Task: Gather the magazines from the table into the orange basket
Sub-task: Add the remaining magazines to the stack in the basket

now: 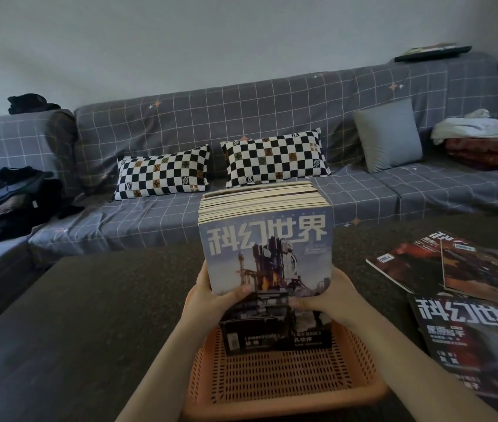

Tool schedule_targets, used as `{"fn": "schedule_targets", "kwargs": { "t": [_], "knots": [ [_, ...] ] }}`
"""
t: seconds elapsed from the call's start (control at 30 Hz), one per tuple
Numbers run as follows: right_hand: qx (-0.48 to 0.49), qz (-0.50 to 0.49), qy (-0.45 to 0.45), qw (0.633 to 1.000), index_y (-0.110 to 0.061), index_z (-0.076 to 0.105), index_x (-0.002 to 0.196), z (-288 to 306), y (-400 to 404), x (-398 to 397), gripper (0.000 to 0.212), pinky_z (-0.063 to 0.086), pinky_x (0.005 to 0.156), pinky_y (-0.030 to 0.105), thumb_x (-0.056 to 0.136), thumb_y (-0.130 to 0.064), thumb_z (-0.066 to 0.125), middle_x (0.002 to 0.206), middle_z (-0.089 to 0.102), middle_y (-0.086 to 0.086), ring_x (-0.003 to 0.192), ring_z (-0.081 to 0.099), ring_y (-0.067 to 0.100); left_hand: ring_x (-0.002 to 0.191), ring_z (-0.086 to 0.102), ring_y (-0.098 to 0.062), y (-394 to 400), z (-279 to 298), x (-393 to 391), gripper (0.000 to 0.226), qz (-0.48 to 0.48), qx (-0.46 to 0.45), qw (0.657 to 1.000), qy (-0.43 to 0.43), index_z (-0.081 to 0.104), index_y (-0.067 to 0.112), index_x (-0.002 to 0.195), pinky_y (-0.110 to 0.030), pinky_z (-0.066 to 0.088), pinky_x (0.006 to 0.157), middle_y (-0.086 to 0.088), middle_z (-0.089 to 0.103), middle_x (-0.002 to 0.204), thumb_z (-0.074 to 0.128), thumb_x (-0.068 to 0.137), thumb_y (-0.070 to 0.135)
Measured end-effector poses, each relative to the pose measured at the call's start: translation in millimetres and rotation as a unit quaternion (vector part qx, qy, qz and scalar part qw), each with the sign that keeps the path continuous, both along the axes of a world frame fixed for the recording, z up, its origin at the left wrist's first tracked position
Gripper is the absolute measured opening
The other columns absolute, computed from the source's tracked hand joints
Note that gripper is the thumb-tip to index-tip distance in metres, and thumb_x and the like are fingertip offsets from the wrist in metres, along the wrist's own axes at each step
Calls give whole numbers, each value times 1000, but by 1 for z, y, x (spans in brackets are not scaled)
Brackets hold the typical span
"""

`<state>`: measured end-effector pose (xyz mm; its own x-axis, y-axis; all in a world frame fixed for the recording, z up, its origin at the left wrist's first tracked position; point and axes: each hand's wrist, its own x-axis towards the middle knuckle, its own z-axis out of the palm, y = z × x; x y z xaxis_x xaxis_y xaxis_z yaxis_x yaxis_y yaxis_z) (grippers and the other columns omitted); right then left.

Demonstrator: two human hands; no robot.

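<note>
**Stack of magazines held upright in the orange basket**

Nearest to the camera stands the orange basket [284, 388] on the dark tabletop [89, 315], its meshed floor partly bare. The stack of magazines [267, 260] stands on its lower edge inside the basket, with the front cover facing the person. The left hand [211, 296] grips the stack from the left side, thumb across the cover, and the right hand [327, 300] grips it from the right in the same way. Probably both hands press from the two sides because so many thin issues would slip apart if only one hand held them. The upright position seems to help to square the edges against the basket floor before the stack is laid down.

To the right on the tabletop, three loose magazines [467, 339] lie flat and overlap each other, apart from the basket; they are not yet gathered.

Behind the tabletop is a grey checked sofa [241, 123] with two checkerboard cushions [162, 173].
</note>
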<state>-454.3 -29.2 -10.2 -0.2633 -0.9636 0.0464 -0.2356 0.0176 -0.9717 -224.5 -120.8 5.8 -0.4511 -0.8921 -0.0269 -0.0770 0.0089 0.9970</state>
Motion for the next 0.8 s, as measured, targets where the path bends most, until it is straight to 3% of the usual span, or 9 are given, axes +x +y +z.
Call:
{"fn": "schedule_targets", "kwargs": {
  "t": [0.13,0.23,0.33,0.43,0.67,0.73,0.8],
  "knots": [
    [-19,-43,57,997,-58,47,110,2,1,3,82,42,70,9,44,-39,91,94,66,-31,89,59,-15,89,72,-15,1,1,4,81,8,8,999,32,57,33,111,-26,58,63,4,74,101,91,38,41],
    [-17,-68,78,994,-67,46,99,2,2,4,74,43,74,13,43,-46,89,89,64,-36,85,57,-20,87,72,-15,1,3,3,79,24,17,999,29,56,36,108,-25,57,59,4,74,99,90,37,42],
    [-6,-79,120,990,-53,46,117,4,3,8,81,47,92,32,46,-51,86,104,64,-24,105,57,-2,91,71,-16,2,4,2,83,28,28,999,12,53,40,111,-27,57,62,4,69,108,90,37,45],
    [9,-88,141,986,-39,44,127,7,6,11,86,41,102,47,52,-50,84,122,60,-10,123,48,17,96,69,-19,8,6,0,97,33,20,999,-10,48,35,126,-30,56,66,3,66,114,88,39,49],
    [43,-100,158,981,-28,47,131,16,22,23,89,40,104,46,54,-59,78,131,54,-5,125,47,18,101,67,-17,32,16,3,110,76,-6,995,-62,41,29,139,-43,56,82,2,64,121,81,42,59],
    [64,-120,165,977,-26,45,132,13,32,28,83,40,103,38,61,-50,79,133,52,-6,121,50,15,112,60,-17,46,14,5,109,103,-14,990,-94,30,27,146,-46,54,89,0,57,135,79,53,59],
    [84,-118,167,975,-25,37,139,9,42,34,83,39,99,33,68,-45,76,136,51,-7,122,49,13,115,56,-16,61,12,6,92,145,-14,983,-113,28,24,147,-42,54,87,-3,52,139,76,72,44]
  ]
}}
